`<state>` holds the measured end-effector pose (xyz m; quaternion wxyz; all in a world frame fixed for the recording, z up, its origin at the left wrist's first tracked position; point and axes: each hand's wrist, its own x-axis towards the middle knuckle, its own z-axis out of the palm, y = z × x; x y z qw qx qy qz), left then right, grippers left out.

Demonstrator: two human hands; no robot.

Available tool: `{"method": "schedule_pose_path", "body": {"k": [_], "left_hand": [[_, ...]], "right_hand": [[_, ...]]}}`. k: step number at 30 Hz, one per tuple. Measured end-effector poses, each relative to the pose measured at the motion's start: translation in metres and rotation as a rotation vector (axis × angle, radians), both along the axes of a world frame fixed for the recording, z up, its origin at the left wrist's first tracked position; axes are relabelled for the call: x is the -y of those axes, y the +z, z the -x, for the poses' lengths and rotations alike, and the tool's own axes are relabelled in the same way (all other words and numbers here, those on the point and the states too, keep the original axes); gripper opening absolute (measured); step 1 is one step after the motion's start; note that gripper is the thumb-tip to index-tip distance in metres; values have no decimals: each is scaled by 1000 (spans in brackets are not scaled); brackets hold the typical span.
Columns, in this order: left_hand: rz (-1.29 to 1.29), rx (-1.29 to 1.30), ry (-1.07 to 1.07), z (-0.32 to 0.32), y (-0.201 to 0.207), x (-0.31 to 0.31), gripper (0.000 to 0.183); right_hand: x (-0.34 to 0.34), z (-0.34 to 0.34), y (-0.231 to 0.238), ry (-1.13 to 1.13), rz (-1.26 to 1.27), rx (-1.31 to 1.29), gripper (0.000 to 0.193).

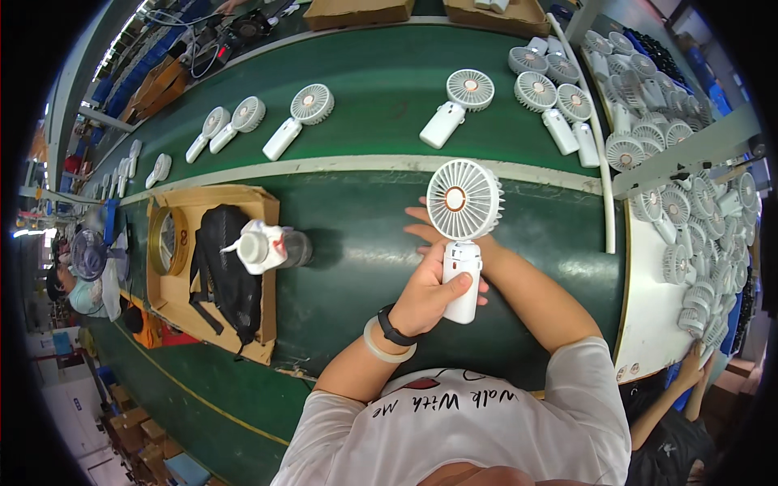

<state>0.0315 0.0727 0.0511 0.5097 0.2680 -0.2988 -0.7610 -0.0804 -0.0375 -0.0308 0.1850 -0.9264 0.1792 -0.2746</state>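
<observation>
A white handheld fan (462, 279) stands upright before me, its round grille facing up at me with a copper-coloured ring at the hub. My left hand (425, 296) is wrapped round its handle, the thumb lying across the front and fingertips showing on the far side. Behind the fan head is my right hand (421, 231), its fingers stretched out to the left and apart. The fan covers the palm, so I cannot tell whether that hand touches it.
Beyond the bench edge, several white fans (312, 105) lie spaced along a green conveyor belt (373, 134). Left of me are a cardboard tray (174, 296) with a black bag (223, 271) and tape roll (166, 243), and a bottle (263, 247). Fans (689, 219) pile up at right, near another person's hands (691, 368).
</observation>
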Motion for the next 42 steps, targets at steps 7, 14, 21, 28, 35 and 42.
{"method": "schedule_pose_path", "body": {"k": [7,14,21,28,35,42], "left_hand": [[-159,31,163,1,-36,21,38],[-127,80,298,-13,-45,30,40],[-76,30,272,-17,-51,28,49],[-108,20,281,-17,-54,29,45],[-53,-21,307,-15,-56,30,42],[-63,-55,378,-13,-55,30,40]], "right_hand": [[39,81,37,-504,-28,-4,27],[101,42,40,-700,-45,63,31],[132,-31,29,-719,157,-196,25],[157,20,30,-1001,-407,125,71],[37,49,39,294,-1823,1279,57],[-6,41,34,326,-1841,1092,73]]}}
